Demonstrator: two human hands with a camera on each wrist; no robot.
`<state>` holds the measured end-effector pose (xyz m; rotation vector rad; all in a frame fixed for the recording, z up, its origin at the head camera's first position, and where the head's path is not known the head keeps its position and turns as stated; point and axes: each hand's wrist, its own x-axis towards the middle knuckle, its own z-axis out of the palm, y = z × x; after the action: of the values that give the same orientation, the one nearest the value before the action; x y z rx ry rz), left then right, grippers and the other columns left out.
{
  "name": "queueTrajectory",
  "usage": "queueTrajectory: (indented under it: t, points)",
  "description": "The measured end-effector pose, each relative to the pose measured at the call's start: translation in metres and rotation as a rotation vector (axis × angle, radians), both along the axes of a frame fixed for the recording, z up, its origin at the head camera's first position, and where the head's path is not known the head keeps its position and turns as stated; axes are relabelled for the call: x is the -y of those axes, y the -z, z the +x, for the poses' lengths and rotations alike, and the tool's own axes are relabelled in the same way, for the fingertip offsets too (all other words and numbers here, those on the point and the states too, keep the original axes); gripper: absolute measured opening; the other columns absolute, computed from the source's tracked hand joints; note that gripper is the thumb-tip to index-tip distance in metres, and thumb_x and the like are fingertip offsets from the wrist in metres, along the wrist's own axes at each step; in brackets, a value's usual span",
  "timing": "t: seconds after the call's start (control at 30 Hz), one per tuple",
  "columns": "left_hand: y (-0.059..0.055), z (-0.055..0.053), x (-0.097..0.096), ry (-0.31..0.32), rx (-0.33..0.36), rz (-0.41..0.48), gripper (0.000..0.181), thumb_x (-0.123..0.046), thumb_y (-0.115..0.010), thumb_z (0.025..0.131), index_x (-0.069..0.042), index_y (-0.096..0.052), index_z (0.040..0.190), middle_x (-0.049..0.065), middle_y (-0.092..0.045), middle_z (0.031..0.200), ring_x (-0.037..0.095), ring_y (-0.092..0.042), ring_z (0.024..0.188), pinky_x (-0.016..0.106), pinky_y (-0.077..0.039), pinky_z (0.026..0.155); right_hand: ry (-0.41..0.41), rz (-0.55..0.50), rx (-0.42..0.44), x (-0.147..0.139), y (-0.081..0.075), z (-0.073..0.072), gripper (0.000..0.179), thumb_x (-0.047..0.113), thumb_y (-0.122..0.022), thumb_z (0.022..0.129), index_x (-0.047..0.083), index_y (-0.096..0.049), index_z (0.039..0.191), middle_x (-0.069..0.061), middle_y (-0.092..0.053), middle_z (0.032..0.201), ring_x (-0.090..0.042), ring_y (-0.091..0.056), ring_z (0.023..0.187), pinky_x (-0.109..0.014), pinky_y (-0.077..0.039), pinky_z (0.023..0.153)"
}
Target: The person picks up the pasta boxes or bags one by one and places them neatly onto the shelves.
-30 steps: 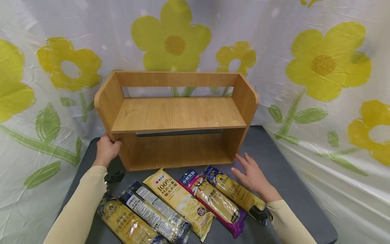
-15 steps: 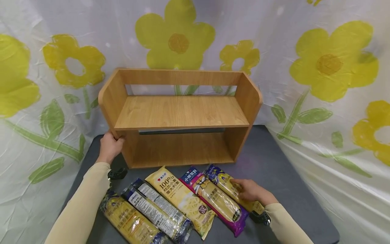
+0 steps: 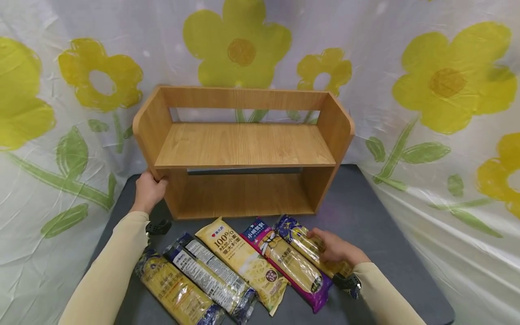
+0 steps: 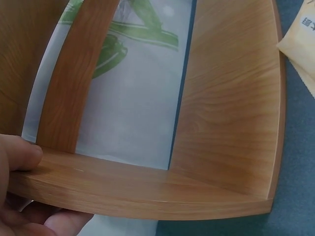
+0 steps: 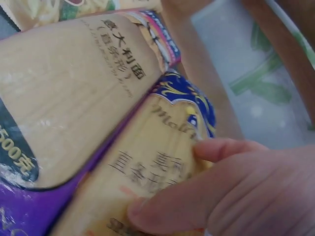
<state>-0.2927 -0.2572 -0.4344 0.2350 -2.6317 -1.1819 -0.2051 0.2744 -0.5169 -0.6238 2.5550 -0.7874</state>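
Note:
A two-tier wooden shelf (image 3: 243, 143) stands on the dark table. My left hand (image 3: 147, 192) grips the edge of its left side panel; in the left wrist view the thumb (image 4: 22, 153) lies on the panel's inner face, with fingers on the other side. My right hand (image 3: 337, 249) holds the rightmost spaghetti packet (image 3: 293, 234), yellow with a blue end. In the right wrist view the thumb (image 5: 162, 209) lies across the packet's printed front and a finger (image 5: 221, 147) is at its far edge. Beside it lies a purple-edged spaghetti packet (image 5: 78, 73).
Left of these lie a cream pasta packet (image 3: 243, 266), a blue-ended packet (image 3: 211, 275) with its text label up, and another yellow packet (image 3: 174, 289). The row sits on the dark table (image 3: 390, 262) before the shelf. A flowered curtain (image 3: 365, 67) hangs behind and beside it.
My right hand has moved from beside the shelf's lower right corner down onto the rightmost spaghetti packet and curled round it. My left hand stays on the side panel; the view shifts slightly.

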Motion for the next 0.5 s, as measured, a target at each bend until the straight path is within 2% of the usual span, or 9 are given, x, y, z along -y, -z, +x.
queueTrajectory:
  t: [0.1,0.17,0.3,0.37,0.4,0.5]
  points:
    - [-0.001,0.0,0.0,0.003,-0.013,-0.005,0.046,-0.013,-0.052,0.098,0.013,-0.05,0.136,0.04,-0.06,0.129,0.054,-0.062,0.116,0.061,-0.051,0.094,0.009,-0.001,0.105,-0.002,-0.007,-0.001,0.074,-0.018,-0.07,0.065,0.012,-0.055,0.131,-0.028,-0.053,0.141,-0.035,-0.055,0.107,-0.036,-0.049,0.069]
    - [0.0,0.0,0.0,0.005,-0.019,-0.008,0.046,-0.012,-0.051,0.098,0.013,-0.049,0.136,0.04,-0.06,0.128,0.054,-0.062,0.115,0.061,-0.051,0.094,-0.008,0.014,0.143,-0.003,-0.011,-0.001,0.076,-0.018,-0.073,0.066,0.012,-0.056,0.134,-0.027,-0.051,0.145,-0.037,-0.054,0.116,-0.034,-0.05,0.069]
    - [0.002,-0.001,0.0,0.003,-0.03,-0.009,0.047,-0.013,-0.052,0.098,0.014,-0.05,0.136,0.04,-0.06,0.128,0.054,-0.062,0.115,0.061,-0.051,0.094,-0.045,0.05,0.15,-0.004,-0.015,0.001,0.08,-0.019,-0.067,0.067,0.012,-0.058,0.139,-0.024,-0.052,0.148,-0.043,-0.05,0.13,-0.034,-0.051,0.075]
    - [0.002,-0.001,0.0,0.003,-0.029,-0.005,0.048,-0.013,-0.052,0.098,0.013,-0.049,0.137,0.04,-0.06,0.129,0.054,-0.061,0.116,0.062,-0.051,0.095,-0.038,0.05,0.169,-0.004,-0.015,0.003,0.084,-0.021,-0.06,0.065,0.014,-0.057,0.142,-0.025,-0.049,0.151,-0.046,-0.047,0.134,-0.033,-0.052,0.071]
    - [0.002,-0.001,0.0,0.003,-0.027,-0.003,0.048,-0.013,-0.052,0.098,0.013,-0.049,0.138,0.04,-0.059,0.13,0.054,-0.061,0.117,0.062,-0.051,0.095,-0.043,0.051,0.167,-0.004,-0.015,0.003,0.085,-0.021,-0.057,0.065,0.014,-0.057,0.142,-0.025,-0.049,0.151,-0.045,-0.047,0.134,-0.033,-0.051,0.074]
    - [0.002,0.0,0.001,0.006,-0.024,-0.002,0.048,-0.012,-0.051,0.098,0.014,-0.048,0.139,0.04,-0.059,0.13,0.055,-0.061,0.117,0.062,-0.051,0.095,-0.055,0.035,0.167,-0.004,-0.012,0.005,0.088,-0.022,-0.055,0.062,0.012,-0.055,0.143,-0.027,-0.047,0.152,-0.046,-0.046,0.134,-0.029,-0.051,0.069]
